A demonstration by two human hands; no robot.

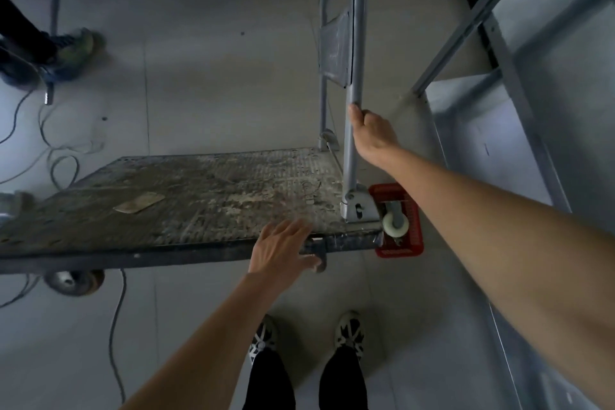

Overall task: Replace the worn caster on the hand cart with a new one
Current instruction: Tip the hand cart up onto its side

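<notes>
The hand cart stands on the floor with its dirty flat deck (186, 200) facing up and its grey tubular handle (352, 43) upright at the right end. My right hand (372, 130) grips the near handle tube low down. My left hand (283, 250) lies with straight, spread fingers on the deck's near edge, the thumb by a dark caster part below the rim. A worn brownish caster (75, 281) shows under the deck at the left. A white new caster (395, 225) lies in a red plastic basket (414, 240) on the floor beside the handle base.
A grey metal shelving rack (499, 110) rises close on the right. Cables (56, 156) trail over the tiled floor at the left, and one runs under the cart. Another person's shoes (71, 50) stand at the far left. My own feet (306, 333) are just behind the cart.
</notes>
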